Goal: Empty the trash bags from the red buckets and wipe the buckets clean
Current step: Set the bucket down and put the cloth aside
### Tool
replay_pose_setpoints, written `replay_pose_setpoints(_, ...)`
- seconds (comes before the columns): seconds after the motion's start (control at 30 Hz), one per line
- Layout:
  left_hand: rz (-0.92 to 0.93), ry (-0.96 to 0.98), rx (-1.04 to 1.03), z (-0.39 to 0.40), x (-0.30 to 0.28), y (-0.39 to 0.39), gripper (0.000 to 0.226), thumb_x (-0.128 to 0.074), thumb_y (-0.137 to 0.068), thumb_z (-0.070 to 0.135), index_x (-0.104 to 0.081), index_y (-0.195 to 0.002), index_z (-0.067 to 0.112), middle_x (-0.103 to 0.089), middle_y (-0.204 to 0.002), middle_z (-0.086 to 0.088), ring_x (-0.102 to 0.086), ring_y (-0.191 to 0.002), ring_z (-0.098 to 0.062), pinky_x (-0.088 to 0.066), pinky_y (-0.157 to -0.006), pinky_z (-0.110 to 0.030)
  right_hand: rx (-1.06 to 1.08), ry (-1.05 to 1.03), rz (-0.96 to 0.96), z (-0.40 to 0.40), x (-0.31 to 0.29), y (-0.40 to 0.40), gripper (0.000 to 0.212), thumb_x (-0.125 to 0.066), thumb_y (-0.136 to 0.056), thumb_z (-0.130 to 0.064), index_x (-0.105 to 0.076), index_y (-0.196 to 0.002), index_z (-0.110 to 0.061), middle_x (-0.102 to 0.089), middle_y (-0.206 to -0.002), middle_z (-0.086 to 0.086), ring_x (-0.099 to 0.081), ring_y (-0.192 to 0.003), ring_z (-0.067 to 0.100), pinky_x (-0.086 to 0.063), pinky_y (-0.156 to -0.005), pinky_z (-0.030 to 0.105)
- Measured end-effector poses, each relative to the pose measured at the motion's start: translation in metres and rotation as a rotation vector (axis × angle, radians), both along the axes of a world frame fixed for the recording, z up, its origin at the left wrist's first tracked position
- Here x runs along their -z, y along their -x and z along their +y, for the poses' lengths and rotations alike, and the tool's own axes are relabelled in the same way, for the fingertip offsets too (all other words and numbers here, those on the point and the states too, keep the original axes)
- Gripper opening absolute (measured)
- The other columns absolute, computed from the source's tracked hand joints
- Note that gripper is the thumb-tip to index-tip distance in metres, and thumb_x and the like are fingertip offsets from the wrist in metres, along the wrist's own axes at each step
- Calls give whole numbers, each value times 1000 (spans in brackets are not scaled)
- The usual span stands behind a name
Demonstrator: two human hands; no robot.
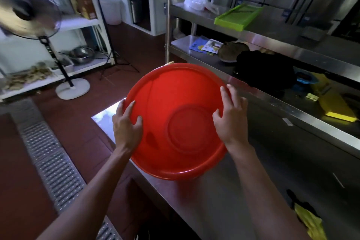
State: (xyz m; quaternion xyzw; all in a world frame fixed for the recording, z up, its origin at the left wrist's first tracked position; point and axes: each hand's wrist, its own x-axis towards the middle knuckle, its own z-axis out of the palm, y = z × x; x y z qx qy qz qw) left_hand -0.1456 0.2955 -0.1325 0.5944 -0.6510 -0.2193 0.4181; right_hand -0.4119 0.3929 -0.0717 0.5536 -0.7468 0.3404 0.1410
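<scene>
Both hands — left hand [127, 122], right hand [230, 115] — grip the red bucket [175, 121] by its rim; no bag inside, so wiping appears to remain.

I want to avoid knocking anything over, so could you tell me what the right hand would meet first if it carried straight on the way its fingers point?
Probably the black bag beyond the red bucket; depth is uncertain.

Commercial kitchen: steel counter [224, 197], steel shelving [272, 31], floor drain [52, 161].
</scene>
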Motion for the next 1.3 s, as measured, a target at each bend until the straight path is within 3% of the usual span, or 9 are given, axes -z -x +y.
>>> replay_pose_setpoints(0.37,-186,140,-198,-26,-21,-105,61,-66,-95,13,-48,-153,12,-29,-167,-11,-36,-142,-38,-35,-118,-54,-171,-58,-19,-77,22,-85,63,-64,-80,-7,-54,-143,-8,-33,-157,15,-38,-122,33,-42,-108,45)
replay_pose_setpoints(0.63,-319,96,-350,-85,-17,-236,56,-70,-89,14,-56,-142,0,-34,-163,-16,-42,-138,-44,-34,-117,-53,-312,-68,-14,-179,25,-214,73,-62,-75,6,-51,-146,-7,-33,-158,15,-36,-131,37,-38,-114,48)
replay_pose_setpoints(0.9,-367,92,-419,-153,-23,-350,52,-67,-91,17,-58,-140,1,-34,-163,-13,-43,-134,-42,-36,-114,-54,-380,-80,-63,-267,40,-326,73,-60,-77,8,-49,-147,-9,-33,-158,13,-34,-127,35,-45,-106,53)
replay_pose_setpoints(1.3,-393,63,-428,-281,-1,-411,54,-64,-96,20,-55,-144,0,-33,-164,-9,-41,-139,-38,-36,-117,-56,-444,-77,-196,-408,83,-388,68,-62,-80,9,-51,-145,-9,-35,-158,12,-37,-129,36,-53,-99,53)
